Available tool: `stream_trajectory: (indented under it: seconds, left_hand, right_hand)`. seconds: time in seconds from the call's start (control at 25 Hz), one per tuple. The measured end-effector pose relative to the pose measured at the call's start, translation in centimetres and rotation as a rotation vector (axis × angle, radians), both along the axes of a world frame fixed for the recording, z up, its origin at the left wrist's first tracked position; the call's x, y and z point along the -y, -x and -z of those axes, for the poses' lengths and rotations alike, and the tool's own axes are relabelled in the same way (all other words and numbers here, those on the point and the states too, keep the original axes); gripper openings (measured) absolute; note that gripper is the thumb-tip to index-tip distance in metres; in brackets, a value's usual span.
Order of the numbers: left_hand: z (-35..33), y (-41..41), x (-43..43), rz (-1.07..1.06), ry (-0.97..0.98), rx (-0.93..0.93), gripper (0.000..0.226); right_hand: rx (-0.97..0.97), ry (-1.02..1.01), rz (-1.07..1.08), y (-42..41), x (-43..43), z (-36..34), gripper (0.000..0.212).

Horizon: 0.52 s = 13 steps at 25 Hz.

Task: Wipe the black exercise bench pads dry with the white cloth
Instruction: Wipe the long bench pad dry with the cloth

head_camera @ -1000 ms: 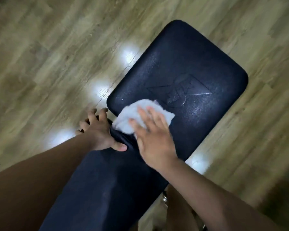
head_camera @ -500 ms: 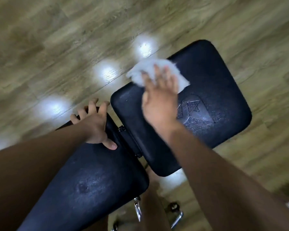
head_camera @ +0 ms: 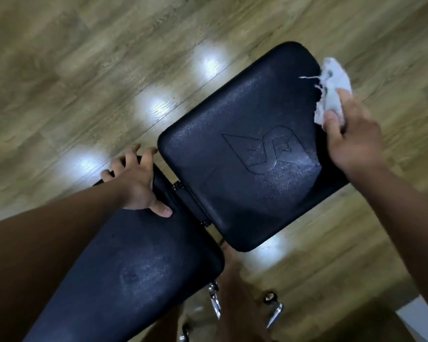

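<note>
Gym-like room: padded exercise bench [head_camera: 245, 154], wood-plank floor [head_camera: 84, 70].

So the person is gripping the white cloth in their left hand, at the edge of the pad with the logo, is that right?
Not quite. The head view shows the right hand gripping the white cloth at the edge of the pad with the logo; the left hand rests on the nearer pad, holding nothing.

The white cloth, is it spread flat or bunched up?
Bunched up: the right hand grips the white cloth crumpled at the edge of the pad.
</note>
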<state>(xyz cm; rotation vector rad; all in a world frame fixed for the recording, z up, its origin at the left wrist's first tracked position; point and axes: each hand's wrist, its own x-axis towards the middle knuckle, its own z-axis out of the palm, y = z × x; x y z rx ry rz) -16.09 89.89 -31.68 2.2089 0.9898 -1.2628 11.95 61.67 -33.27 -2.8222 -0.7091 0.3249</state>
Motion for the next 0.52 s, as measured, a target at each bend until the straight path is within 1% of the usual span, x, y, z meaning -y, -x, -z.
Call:
stream_trajectory:
  seconds: [0.04, 0.12, 0.16, 0.24, 0.32, 0.4, 0.48, 0.52]
  left_hand:
    - [0.0, 0.1, 0.0, 0.003, 0.002, 0.001, 0.144]
    - [0.0, 0.2, -0.1, 0.012, -0.001, 0.014, 0.143]
    - [-0.1, 0.1, -0.2, 0.019, 0.001, 0.017, 0.143]
    - [0.0, 0.0, -0.3, 0.021, 0.016, 0.011, 0.142]
    - [0.1, 0.0, -0.5, 0.011, 0.029, 0.023, 0.140]
    - [0.1, 0.0, -0.6, 0.008, 0.020, 0.043, 0.137]
    - [0.0, -0.2, -0.4, -0.006, 0.013, 0.054, 0.137]
    - [-0.1, -0.2, -0.2, -0.010, 0.011, 0.055, 0.137]
  right_hand:
    - [-0.015, -0.036, 0.066, 1.3, 1.7, -0.1, 0.046]
    - [0.023, -0.092, 0.217, 5.0, 3.6, -0.4, 0.044]
    - [0.036, -0.122, 0.353, 7.1, 3.8, -0.4, 0.044]
    - [-0.013, -0.182, 0.663, 11.7, 2.6, -0.1, 0.049]
    - [-0.071, -0.270, 0.851, 17.5, -0.1, -0.2, 0.052]
    - [-0.067, -0.359, 0.923, 23.8, -3.3, -0.8, 0.047]
    - [-0.154, -0.409, 0.949, 28.2, -4.5, -1.8, 0.041]
    - [-0.210, -0.445, 0.931, 29.0, -4.1, -2.2, 0.039]
